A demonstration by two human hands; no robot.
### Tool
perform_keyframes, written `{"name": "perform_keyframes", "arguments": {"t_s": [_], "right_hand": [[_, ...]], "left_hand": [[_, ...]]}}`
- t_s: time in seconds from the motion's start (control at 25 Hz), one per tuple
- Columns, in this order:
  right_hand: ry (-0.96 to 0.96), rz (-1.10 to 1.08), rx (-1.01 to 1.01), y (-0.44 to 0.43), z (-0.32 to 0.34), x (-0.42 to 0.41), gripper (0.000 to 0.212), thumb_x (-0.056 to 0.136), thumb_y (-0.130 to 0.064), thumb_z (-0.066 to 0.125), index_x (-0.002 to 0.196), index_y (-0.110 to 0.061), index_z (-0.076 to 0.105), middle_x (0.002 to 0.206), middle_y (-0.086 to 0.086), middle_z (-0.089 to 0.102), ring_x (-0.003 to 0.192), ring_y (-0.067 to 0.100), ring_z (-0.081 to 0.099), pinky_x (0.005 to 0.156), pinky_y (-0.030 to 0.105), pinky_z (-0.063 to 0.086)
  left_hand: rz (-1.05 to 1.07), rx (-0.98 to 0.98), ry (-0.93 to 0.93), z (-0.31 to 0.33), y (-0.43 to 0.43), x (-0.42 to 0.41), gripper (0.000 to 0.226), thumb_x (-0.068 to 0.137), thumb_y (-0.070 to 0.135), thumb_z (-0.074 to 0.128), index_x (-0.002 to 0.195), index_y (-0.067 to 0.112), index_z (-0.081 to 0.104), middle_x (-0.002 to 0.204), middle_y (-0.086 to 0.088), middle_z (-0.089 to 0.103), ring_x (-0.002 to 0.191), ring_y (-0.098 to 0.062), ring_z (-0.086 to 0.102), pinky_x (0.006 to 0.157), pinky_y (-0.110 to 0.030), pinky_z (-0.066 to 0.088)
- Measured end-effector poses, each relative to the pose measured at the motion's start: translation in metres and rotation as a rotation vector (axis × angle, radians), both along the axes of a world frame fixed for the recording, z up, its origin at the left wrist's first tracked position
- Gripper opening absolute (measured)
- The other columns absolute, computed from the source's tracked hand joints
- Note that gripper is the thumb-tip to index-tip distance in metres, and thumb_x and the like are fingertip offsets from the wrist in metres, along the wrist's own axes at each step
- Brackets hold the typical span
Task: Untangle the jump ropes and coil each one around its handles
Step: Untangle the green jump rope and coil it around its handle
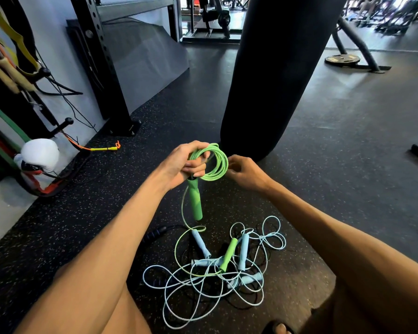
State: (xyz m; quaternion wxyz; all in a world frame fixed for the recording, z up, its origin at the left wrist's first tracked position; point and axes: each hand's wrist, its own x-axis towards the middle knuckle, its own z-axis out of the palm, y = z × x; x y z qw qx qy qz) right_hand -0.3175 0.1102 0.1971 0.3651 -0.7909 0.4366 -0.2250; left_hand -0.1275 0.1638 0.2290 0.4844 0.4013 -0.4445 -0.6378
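Observation:
My left hand (185, 162) grips a coil of green jump rope (218, 162) together with the top of one green handle (195, 201), which hangs down from the fist. My right hand (245, 172) sits just right of the coil, its fingertips pinching the coil's edge. A strand of green rope runs down to the floor, where the second green handle (228, 255) lies in a tangle with light blue ropes (203, 292) and their blue handles (200, 243). A black rope with a dark handle (156, 233) lies under the pile.
A black punching bag (275, 75) hangs right behind my hands. On the left are a rack post (111, 75), resistance bands, a white boxing glove (40, 153) and a yellow-orange rope end (104, 148). A weight plate (342, 60) lies far right. My knees frame the pile.

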Motion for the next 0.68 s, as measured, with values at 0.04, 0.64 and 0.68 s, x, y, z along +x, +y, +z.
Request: {"name": "perform_keyframes", "arguments": {"t_s": [0.04,0.64,0.68], "right_hand": [[0.006,0.03,0.037,0.001,-0.001,0.0,0.024,0.095,-0.016,0.063,0.115,-0.003,0.064,0.108,0.014,0.071,0.101,0.021,0.067,0.091,0.037,0.054],[-0.083,0.137,0.006,0.0,-0.007,0.005,0.036,0.089,-0.001,0.064,0.125,0.0,0.059,0.119,0.016,0.067,0.109,0.028,0.065,0.099,0.041,0.051],[-0.053,0.185,0.034,0.005,-0.004,0.005,0.027,0.091,-0.004,0.063,0.118,0.001,0.063,0.113,0.017,0.07,0.106,0.028,0.066,0.096,0.04,0.052]], "left_hand": [[-0.001,0.004,0.063,0.0,-0.001,0.0,0.029,0.097,0.026,0.045,0.074,0.01,0.052,0.039,0.009,0.02,0.034,-0.007,0.015,0.05,-0.029,0.018],[-0.178,0.07,0.035,0.005,0.003,0.003,0.031,0.099,0.026,0.04,0.075,0.01,0.051,0.041,0.009,0.019,0.037,-0.008,0.012,0.049,-0.027,0.019],[-0.17,0.056,0.051,0.004,0.003,0.003,0.031,0.1,0.026,0.04,0.077,0.009,0.052,0.042,0.008,0.02,0.037,-0.008,0.014,0.049,-0.027,0.022]]}}
